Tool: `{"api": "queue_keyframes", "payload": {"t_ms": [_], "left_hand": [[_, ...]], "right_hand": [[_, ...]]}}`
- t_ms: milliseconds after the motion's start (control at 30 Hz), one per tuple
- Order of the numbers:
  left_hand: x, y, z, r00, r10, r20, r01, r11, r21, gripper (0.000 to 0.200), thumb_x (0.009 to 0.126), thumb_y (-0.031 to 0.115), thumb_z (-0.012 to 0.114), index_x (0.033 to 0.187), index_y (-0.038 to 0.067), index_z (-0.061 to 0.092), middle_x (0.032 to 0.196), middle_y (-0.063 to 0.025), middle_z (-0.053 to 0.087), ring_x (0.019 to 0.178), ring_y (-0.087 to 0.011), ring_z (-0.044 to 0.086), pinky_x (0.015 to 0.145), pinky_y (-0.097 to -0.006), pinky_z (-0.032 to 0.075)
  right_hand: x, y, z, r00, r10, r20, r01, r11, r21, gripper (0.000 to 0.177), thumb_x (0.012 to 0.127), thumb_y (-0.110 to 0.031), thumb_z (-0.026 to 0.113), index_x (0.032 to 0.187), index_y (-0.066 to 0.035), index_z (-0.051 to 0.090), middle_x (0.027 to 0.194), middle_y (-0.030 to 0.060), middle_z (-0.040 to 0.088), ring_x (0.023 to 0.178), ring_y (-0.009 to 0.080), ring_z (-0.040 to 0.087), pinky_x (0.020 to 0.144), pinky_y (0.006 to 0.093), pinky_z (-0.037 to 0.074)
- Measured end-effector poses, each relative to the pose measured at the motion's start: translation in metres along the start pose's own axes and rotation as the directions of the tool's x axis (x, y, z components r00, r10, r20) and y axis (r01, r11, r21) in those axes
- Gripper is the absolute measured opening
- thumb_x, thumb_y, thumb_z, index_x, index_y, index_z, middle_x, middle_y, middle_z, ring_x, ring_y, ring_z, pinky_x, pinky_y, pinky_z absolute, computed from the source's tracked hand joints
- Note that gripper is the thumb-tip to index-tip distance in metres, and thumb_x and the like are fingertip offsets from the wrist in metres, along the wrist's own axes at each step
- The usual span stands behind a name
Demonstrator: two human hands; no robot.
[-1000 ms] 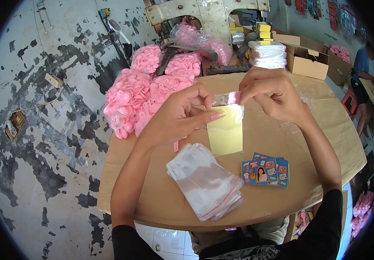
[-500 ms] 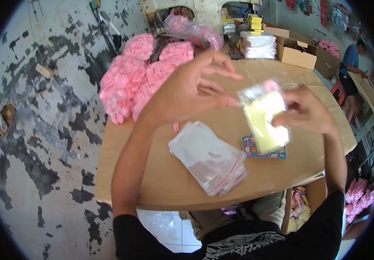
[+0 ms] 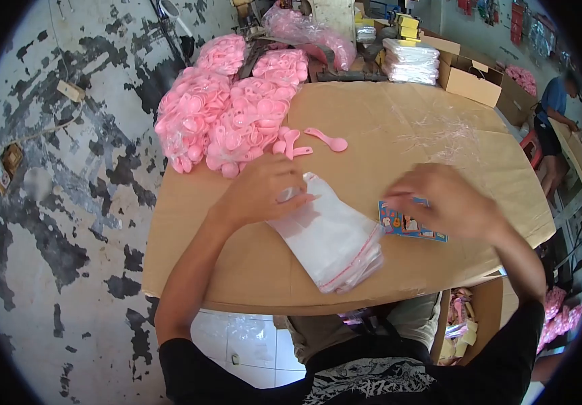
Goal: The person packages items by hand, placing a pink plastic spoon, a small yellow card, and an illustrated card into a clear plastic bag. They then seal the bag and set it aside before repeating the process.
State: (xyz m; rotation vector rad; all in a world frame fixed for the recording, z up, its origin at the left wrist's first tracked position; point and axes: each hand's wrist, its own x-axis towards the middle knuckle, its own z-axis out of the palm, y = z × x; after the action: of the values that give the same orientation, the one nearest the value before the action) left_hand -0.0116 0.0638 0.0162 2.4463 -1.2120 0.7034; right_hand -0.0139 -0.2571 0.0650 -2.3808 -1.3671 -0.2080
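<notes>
My left hand [image 3: 274,190] is over the upper left end of a stack of clear plastic bags [image 3: 331,236] with a red line along one edge. Its fingers are curved, the thumb apart from them, and I see nothing held. Above a small pile of blue printed cards [image 3: 409,228] hovers my right hand [image 3: 443,199], blurred, thumb and fingers apart with no object showing between them. Pink plastic spoons [image 3: 331,140] lie loose just beyond my left hand. Large clear bags full of pink spoons [image 3: 237,111] are heaped behind them.
Thin clear strips [image 3: 443,131] lie scattered on the cardboard-covered table [image 3: 372,111]. At the back stand wrapped white stacks [image 3: 410,62] and an open carton [image 3: 468,81]. A box with packed pieces [image 3: 460,324] is beside my legs. A co-worker [image 3: 556,101] sits at right.
The yellow-backed clear packet with something pink is out of my right hand and no longer seen above the table. Both hands came down, the left over the bags, the right over the cards.
</notes>
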Motion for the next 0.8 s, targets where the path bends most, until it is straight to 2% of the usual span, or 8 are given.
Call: {"api": "queue_keyframes", "payload": {"t_ms": [167, 233, 400, 500, 600, 667, 733, 800], "left_hand": [[-0.005, 0.017, -0.001, 0.992, -0.066, 0.109, 0.087, 0.975, -0.205, 0.012, 0.076, 0.018, 0.075, 0.082, 0.01, 0.069, 0.081, -0.0058, 0.065, 0.072, -0.0249, 0.062, 0.068, -0.0356, 0.049], [-0.003, 0.024, 0.003, 0.993, 0.065, 0.104, -0.032, 0.954, -0.297, 0.013, 0.076, 0.019, 0.075, 0.084, 0.011, 0.07, 0.079, -0.0039, 0.065, 0.07, -0.0239, 0.062, 0.064, -0.0352, 0.05], [0.001, 0.042, 0.009, 0.967, 0.049, 0.251, 0.021, 0.962, -0.271, 0.015, 0.079, 0.024, 0.074, 0.082, 0.01, 0.07, 0.075, -0.0036, 0.062, 0.066, -0.0222, 0.061, 0.06, -0.0337, 0.05], [0.0, 0.043, 0.015, 0.961, 0.006, 0.275, 0.084, 0.947, -0.311, 0.017, 0.081, 0.025, 0.072, 0.081, 0.009, 0.069, 0.073, -0.0042, 0.061, 0.064, -0.0221, 0.061, 0.058, -0.0333, 0.049], [0.004, 0.043, 0.014, 0.95, -0.059, 0.306, 0.167, 0.925, -0.342, 0.017, 0.08, 0.025, 0.073, 0.08, 0.009, 0.068, 0.071, -0.0039, 0.06, 0.062, -0.0226, 0.061, 0.057, -0.0341, 0.049], [0.003, 0.043, 0.015, 0.934, -0.088, 0.346, 0.211, 0.918, -0.335, 0.018, 0.08, 0.025, 0.074, 0.085, 0.009, 0.067, 0.075, -0.0047, 0.061, 0.066, -0.0231, 0.062, 0.06, -0.0332, 0.049], [0.005, 0.042, 0.014, 0.914, -0.103, 0.393, 0.229, 0.93, -0.288, 0.025, 0.08, 0.026, 0.074, 0.096, 0.009, 0.068, 0.084, -0.0066, 0.064, 0.074, -0.0235, 0.063, 0.068, -0.0302, 0.05], [0.011, 0.044, 0.022, 0.963, -0.158, 0.216, 0.232, 0.895, -0.381, 0.036, 0.085, 0.03, 0.069, 0.111, 0.005, 0.062, 0.1, -0.0094, 0.063, 0.09, -0.0251, 0.062, 0.081, -0.0302, 0.047]], "right_hand": [[0.055, 0.012, 0.053, 0.929, 0.157, 0.335, -0.216, 0.965, 0.149, 0.026, 0.089, -0.03, 0.065, 0.086, -0.004, 0.068, 0.073, 0.0122, 0.067, 0.069, 0.0268, 0.066, 0.066, 0.0379, 0.05], [0.06, 0.017, 0.055, 0.924, 0.147, 0.354, -0.259, 0.92, 0.293, 0.028, 0.089, -0.031, 0.065, 0.082, -0.004, 0.067, 0.07, 0.011, 0.066, 0.064, 0.0243, 0.064, 0.062, 0.0361, 0.049], [0.059, 0.024, 0.055, 0.894, 0.116, 0.433, -0.313, 0.852, 0.419, 0.028, 0.093, -0.024, 0.058, 0.078, -0.002, 0.064, 0.064, 0.0118, 0.063, 0.057, 0.0216, 0.061, 0.06, 0.0345, 0.048], [0.055, 0.032, 0.057, 0.944, 0.044, 0.327, -0.184, 0.893, 0.411, 0.023, 0.093, -0.017, 0.055, 0.083, -0.001, 0.066, 0.064, 0.0127, 0.062, 0.057, 0.0229, 0.061, 0.06, 0.0356, 0.048], [0.05, 0.062, 0.076, 0.999, -0.039, -0.035, 0.047, 0.969, 0.242, 0.019, 0.094, -0.013, 0.053, 0.1, -0.001, 0.068, 0.067, 0.0096, 0.064, 0.056, 0.0124, 0.058, 0.056, 0.0306, 0.048], [0.056, 0.053, 0.047, 0.978, 0.201, 0.051, -0.202, 0.87, 0.45, 0.019, 0.095, -0.01, 0.052, 0.102, 0.0, 0.067, 0.069, 0.0082, 0.063, 0.058, 0.0109, 0.056, 0.057, 0.03, 0.046], [0.057, 0.054, 0.034, 0.98, 0.199, -0.018, -0.151, 0.795, 0.587, 0.019, 0.095, -0.01, 0.052, 0.101, 0.0, 0.067, 0.069, 0.0069, 0.062, 0.058, 0.0096, 0.053, 0.057, 0.0286, 0.045], [0.055, 0.051, 0.03, 0.988, 0.103, -0.111, -0.009, 0.774, 0.633, 0.018, 0.095, -0.011, 0.053, 0.101, -0.001, 0.067, 0.069, 0.0058, 0.061, 0.058, 0.0084, 0.051, 0.056, 0.0278, 0.043]]}}
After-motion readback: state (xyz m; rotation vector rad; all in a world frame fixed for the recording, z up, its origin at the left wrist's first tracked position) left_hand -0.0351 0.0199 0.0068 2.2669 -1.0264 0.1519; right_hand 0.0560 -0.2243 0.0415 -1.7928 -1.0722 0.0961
